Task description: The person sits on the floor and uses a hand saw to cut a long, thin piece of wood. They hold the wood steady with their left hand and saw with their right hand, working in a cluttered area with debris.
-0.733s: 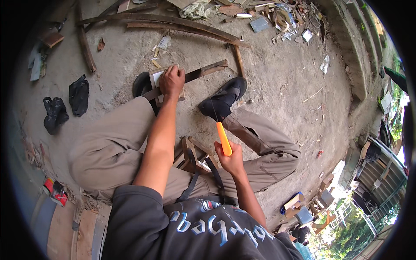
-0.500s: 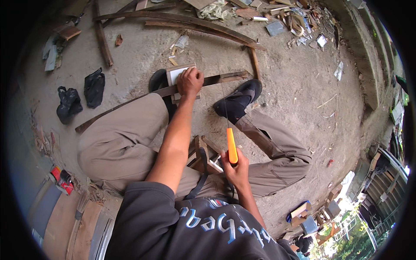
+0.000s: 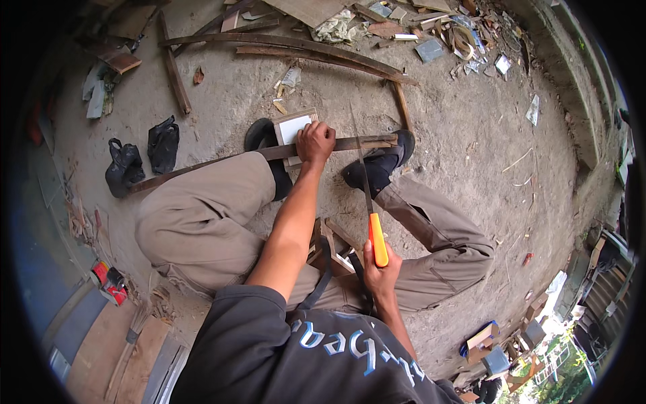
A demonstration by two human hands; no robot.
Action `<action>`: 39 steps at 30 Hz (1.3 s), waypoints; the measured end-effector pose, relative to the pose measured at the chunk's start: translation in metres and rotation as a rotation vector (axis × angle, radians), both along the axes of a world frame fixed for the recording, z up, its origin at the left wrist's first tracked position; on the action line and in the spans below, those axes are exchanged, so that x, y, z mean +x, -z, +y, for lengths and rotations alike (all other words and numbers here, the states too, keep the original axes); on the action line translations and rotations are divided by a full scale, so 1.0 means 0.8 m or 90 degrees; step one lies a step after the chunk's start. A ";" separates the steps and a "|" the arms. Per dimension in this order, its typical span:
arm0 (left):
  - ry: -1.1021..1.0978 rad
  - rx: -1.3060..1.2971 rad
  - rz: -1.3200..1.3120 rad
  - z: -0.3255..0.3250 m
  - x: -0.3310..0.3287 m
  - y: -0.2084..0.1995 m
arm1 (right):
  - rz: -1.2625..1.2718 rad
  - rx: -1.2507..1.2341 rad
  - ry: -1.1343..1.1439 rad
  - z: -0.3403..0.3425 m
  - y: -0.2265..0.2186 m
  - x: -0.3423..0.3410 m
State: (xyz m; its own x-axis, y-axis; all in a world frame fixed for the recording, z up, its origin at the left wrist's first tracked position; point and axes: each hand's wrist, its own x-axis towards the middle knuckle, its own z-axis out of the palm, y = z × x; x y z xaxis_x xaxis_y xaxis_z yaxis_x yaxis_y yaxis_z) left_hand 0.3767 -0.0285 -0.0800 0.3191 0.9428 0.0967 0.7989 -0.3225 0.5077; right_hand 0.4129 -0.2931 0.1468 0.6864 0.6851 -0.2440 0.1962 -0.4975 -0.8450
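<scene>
Dark wooden strip (image 3: 277, 152) swung nearer right shoe (image 3: 406, 149); clasped by left hand (image 3: 315, 142), orange-handled saw (image 3: 369, 202) gripped by right hand (image 3: 382, 264). Best pinned firmly, strokes kept square.

Head-worn left fisheye faces down: shirt (image 3: 259, 340) close; left hand (image 3: 315, 142), right hand (image 3: 383, 266), ground (image 3: 464, 175) farther off.

Left arm (image 3: 291, 232) stretched long, right arm (image 3: 396, 316) drawn in!
Left hand (image 3: 315, 142) clenched out front; right hand (image 3: 382, 262) curled tight, closer in.
</scene>
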 end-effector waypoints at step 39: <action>0.518 -0.119 0.434 0.022 -0.026 -0.062 | -0.050 0.121 0.069 -0.044 0.026 0.019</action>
